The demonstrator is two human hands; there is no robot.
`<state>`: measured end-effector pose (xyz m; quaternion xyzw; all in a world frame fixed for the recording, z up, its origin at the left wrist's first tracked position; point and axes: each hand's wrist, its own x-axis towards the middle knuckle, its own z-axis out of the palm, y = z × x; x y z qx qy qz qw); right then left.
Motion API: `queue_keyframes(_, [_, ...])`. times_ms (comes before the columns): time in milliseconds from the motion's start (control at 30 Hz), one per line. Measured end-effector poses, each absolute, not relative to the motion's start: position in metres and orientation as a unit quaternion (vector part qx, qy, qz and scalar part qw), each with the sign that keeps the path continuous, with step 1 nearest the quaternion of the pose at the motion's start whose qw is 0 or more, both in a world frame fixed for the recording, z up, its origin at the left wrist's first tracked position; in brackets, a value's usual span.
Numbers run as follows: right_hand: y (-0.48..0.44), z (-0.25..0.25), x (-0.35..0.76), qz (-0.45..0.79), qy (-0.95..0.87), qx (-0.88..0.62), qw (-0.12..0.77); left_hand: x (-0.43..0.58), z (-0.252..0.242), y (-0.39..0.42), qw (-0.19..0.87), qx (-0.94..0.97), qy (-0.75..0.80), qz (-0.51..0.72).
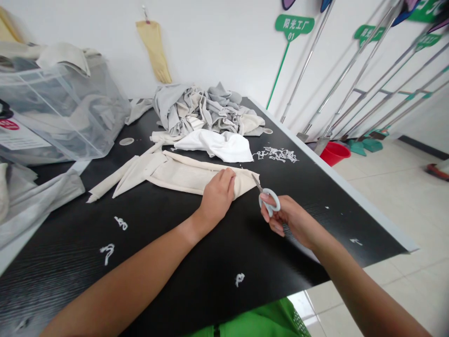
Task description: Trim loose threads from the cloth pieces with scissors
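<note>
Left hand: the left hand [218, 193] is closed, fingers bent around the cream cloth toward its right end.
Right hand: the right hand [286, 213] is curled, with thumb and fingers at the handles of the scissors [275, 202].
Scissors: the blades point up and left, at the right end of the cloth; how far apart they stand is too small to tell.
Cream cloth: the cream cloth [189, 175] lies long and creased across the middle of the black table [168, 285].
Behind it: a white cloth [224, 144], then a heap of grey cloths [206, 110].
Thread: a cluster of thread scraps [278, 154] lies to the right of the white cloth.
Left side: a clear plastic box [108, 126] holds more cloths.
Wall: a yellow glove [157, 51] hangs above the table.
Floor: a red bucket [335, 153] stands beyond the table's right edge.
</note>
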<state>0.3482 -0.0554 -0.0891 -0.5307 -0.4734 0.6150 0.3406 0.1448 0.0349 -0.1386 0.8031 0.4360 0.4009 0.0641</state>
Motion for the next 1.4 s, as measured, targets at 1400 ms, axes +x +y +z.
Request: queue_keyframes(1400, [-0.049, -0.128, 0.317, 0.596, -0.475, -0.581, 0.286, 0.158, -0.137, 0.023, 0.025, 0.847, 0.430, 0.312])
